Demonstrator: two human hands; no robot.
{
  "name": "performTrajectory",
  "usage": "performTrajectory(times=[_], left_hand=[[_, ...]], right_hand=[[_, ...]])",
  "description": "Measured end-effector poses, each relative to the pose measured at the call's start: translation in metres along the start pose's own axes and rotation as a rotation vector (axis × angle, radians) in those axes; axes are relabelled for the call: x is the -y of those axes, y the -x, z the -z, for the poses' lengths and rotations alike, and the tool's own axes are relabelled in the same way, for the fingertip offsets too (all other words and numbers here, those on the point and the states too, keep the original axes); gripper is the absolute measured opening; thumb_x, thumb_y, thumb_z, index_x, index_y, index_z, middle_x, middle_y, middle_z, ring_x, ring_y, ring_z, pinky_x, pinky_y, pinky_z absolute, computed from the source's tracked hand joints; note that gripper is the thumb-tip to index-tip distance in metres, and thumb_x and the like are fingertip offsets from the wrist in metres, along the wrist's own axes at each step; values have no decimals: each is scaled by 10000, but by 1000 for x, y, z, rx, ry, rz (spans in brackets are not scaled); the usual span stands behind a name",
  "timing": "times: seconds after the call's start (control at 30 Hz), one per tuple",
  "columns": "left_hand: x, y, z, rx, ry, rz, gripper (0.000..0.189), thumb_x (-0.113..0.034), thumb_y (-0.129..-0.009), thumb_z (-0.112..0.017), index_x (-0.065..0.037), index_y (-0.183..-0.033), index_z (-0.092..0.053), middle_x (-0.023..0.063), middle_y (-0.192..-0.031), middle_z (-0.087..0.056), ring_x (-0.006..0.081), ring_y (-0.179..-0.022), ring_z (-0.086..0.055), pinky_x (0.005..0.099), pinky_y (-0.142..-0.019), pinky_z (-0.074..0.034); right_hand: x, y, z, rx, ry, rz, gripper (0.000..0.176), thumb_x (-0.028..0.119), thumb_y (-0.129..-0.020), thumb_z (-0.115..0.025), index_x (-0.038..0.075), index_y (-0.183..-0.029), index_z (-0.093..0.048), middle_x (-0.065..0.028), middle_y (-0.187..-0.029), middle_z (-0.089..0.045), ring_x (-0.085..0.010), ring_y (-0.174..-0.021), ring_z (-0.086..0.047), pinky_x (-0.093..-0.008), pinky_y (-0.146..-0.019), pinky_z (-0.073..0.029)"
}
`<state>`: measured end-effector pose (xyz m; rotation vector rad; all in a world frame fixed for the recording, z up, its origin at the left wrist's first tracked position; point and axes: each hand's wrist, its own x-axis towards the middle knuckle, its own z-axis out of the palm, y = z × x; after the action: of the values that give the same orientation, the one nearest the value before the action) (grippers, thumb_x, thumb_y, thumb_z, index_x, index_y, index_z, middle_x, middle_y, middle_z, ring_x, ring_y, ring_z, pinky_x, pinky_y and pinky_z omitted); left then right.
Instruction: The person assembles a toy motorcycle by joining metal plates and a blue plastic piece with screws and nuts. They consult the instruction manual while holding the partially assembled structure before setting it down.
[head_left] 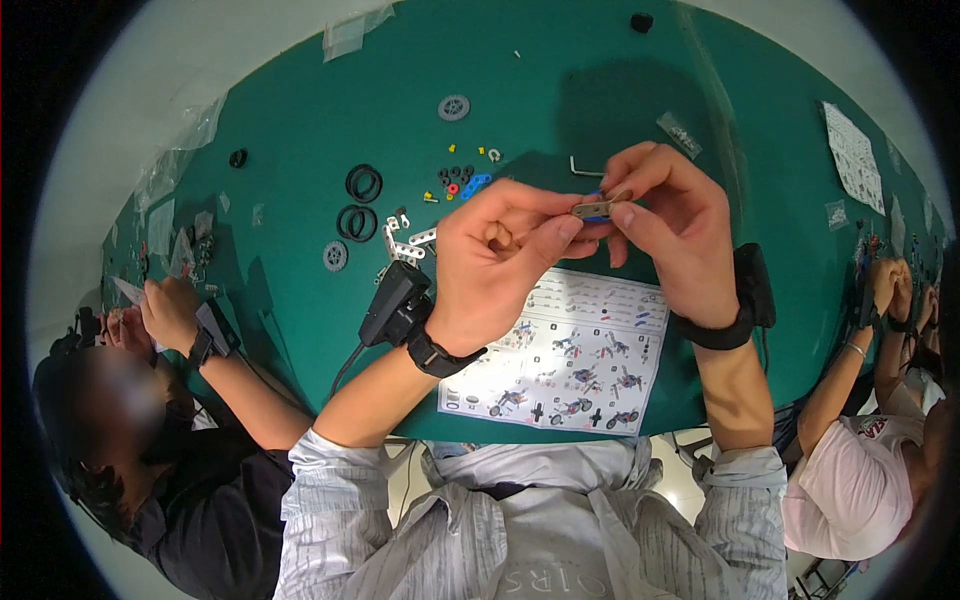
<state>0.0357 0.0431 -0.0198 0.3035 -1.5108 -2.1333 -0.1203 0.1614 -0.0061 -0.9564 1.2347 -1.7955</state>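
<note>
My left hand (490, 265) pinches one end of a small silver-grey metal strip with holes (591, 210) between thumb and fingers. At the strip's other end, my right hand (682, 228) grips it with thumb and fingertips. Some blue (597, 219) shows right against the strip, partly hidden by my fingers. Beneath both hands lies a printed instruction sheet (560, 350) with drawings of a small model vehicle. An L-shaped hex key (584, 170) rests just beyond my fingertips. White perforated pieces (400, 243) lie left of my left hand.
Black rings (363, 183), grey toothed wheels (454, 108), a blue link (476, 186) and small yellow, red and black parts lie beyond my left hand. A small plastic bag (680, 134) sits at the upper right. Other people work on both sides, one person's hand (170, 312) at left.
</note>
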Motion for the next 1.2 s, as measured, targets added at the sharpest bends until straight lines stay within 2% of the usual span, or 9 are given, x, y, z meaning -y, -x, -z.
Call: performTrajectory(times=[0.23, 0.53, 0.63, 0.73, 0.93, 1.03, 1.13, 1.2], left_hand=[[-1, 1, -1, -18, 22, 148, 294, -102, -1040, -552, 88, -1260, -594, 211, -1179, -686, 278, -1065, -705, 359, -915, -610], [1, -1, -2, 20, 16, 113, 290, -137, -1053, -535, 65, -1250, -600, 193, -1152, -691, 267, -1063, -705, 355, -917, -608], [2, -1, -2, 12, 13, 104, 272, -130, -1054, -531, 60, -1234, -604, 186, -1131, -698, 263, -1058, -707, 349, -912, -609], [1, -2, -2, 21, -7, 105, 264, -129, -1054, -530, 58, -1227, -602, 180, -1117, -704, 265, -1051, -711, 347, -908, -608], [-2, -4, 0, 40, 53, 182, 221, -46, -1043, -523, 56, -1230, -581, 171, -1150, -695, 242, -1073, -702, 345, -934, -593], [2, -6, 0, 15, 53, 154, 216, -58, -1046, -507, 47, -1216, -590, 172, -1099, -708, 273, -1039, -717, 357, -930, -596], [4, -6, 2, 14, 22, 152, 204, -7, -996, -598, 41, -1193, -592, 140, -1128, -707, 193, -1019, -709, 288, -902, -578], [6, -5, 5, 6, -131, 107, 206, -3, -961, -649, 35, -1160, -611, 120, -1086, -723, 168, -973, -714, 274, -868, -574]], right_hand=[[0, 0, 0, -56, 50, -28, 108, -82, -858, -671, -40, -936, -609, -103, -1044, -582, -134, -837, -631, -255, -597, -587], [2, 2, 3, -43, 105, -33, 129, -93, -839, -694, -31, -917, -612, -72, -1048, -547, -127, -962, -635, -243, -823, -553], [3, 1, 3, -38, 115, -48, 130, -97, -838, -690, -26, -914, -611, -69, -1045, -543, -127, -961, -637, -245, -824, -557], [3, 1, 3, -41, 102, -65, 125, -91, -839, -687, -23, -907, -607, -64, -1031, -556, -108, -941, -626, -227, -750, -546], [1, -2, 9, -24, 34, -151, 88, -36, -859, -682, -13, -908, -613, -62, -956, -611, -83, -765, -588, -213, -584, -461], [-1, -3, 9, -57, 43, -158, 74, -10, -870, -681, -10, -907, -616, -68, -941, -634, -88, -704, -575, -218, -584, -464], [-4, -4, 9, -98, 93, -133, 73, 2, -874, -683, -9, -903, -616, -75, -946, -650, -89, -690, -571, -223, -581, -463], [-4, -3, 9, -84, 97, -136, 74, 4, -874, -684, -10, -905, -618, -80, -951, -653, -87, -681, -568, -224, -580, -463]])
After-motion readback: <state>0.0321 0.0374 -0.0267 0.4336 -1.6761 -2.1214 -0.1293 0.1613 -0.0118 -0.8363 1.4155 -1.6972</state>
